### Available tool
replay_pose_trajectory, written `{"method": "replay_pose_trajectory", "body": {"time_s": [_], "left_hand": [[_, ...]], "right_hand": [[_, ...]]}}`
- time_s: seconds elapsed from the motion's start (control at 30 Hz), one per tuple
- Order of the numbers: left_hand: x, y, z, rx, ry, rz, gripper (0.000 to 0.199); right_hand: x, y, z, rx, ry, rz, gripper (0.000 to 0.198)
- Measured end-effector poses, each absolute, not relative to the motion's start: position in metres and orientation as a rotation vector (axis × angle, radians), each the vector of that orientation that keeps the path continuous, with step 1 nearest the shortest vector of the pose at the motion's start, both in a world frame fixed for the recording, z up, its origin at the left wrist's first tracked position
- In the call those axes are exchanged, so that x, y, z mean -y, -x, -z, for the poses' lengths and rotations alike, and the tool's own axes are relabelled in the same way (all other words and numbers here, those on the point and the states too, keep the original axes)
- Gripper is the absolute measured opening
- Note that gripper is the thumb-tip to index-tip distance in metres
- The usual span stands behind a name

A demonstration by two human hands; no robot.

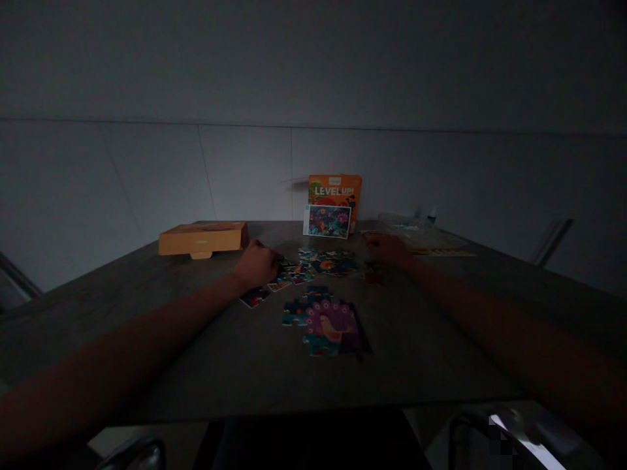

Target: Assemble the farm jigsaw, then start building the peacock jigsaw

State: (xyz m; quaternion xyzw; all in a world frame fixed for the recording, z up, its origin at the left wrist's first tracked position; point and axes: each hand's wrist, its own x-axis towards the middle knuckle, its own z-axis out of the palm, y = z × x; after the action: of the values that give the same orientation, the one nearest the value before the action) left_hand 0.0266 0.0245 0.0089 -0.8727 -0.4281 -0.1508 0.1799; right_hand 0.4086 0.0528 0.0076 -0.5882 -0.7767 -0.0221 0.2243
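Jigsaw puzzle pieces lie on a dark table. Nearest me is a joined section (333,326) with a pale bird on a purple fan of feathers and blue-green pieces at its left. Farther back spreads a larger colourful cluster (328,263). My left hand (257,264) rests at that cluster's left end, fingers curled; whatever is under its fingertips is hidden. A dark red and blue piece (255,297) lies just below that hand. My right hand (389,250) is beyond the cluster's right end, fingers bent together, their hold too dark to make out. Close below it lies a reddish piece (373,275).
An orange box (203,240) lies at the back left with its flap toward me. An upright orange "LEVEL UP!" box (336,186) has a picture card (327,221) leaning on it. Clear plastic wrapping (406,227) and a small bottle (432,217) are at the back right. A wall (245,170) stands behind.
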Motion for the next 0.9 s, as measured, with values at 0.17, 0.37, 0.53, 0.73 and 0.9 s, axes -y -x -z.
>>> {"method": "replay_pose_trajectory", "body": {"time_s": [0.17, 0.37, 0.53, 0.73, 0.9], "left_hand": [[-0.023, -0.029, -0.009, 1.199, 2.48, 0.373, 0.039], [-0.021, -0.03, -0.008, 1.18, 2.5, 0.348, 0.038], [-0.021, -0.032, -0.007, 1.146, 2.498, 0.347, 0.037], [-0.021, -0.034, -0.005, 1.114, 2.488, 0.405, 0.034], [-0.022, -0.034, -0.002, 1.084, 2.53, 0.544, 0.036]], "right_hand": [[-0.033, -0.429, -0.036, 2.2, 1.768, -0.049, 0.023], [-0.013, -0.412, -0.048, 2.615, 1.698, -0.438, 0.047], [-0.01, -0.401, -0.044, 2.643, 1.733, -0.603, 0.048], [-0.014, -0.405, -0.043, 2.637, 1.681, -0.462, 0.032], [-0.02, -0.386, -0.021, 2.405, 1.497, 0.079, 0.025]]}}
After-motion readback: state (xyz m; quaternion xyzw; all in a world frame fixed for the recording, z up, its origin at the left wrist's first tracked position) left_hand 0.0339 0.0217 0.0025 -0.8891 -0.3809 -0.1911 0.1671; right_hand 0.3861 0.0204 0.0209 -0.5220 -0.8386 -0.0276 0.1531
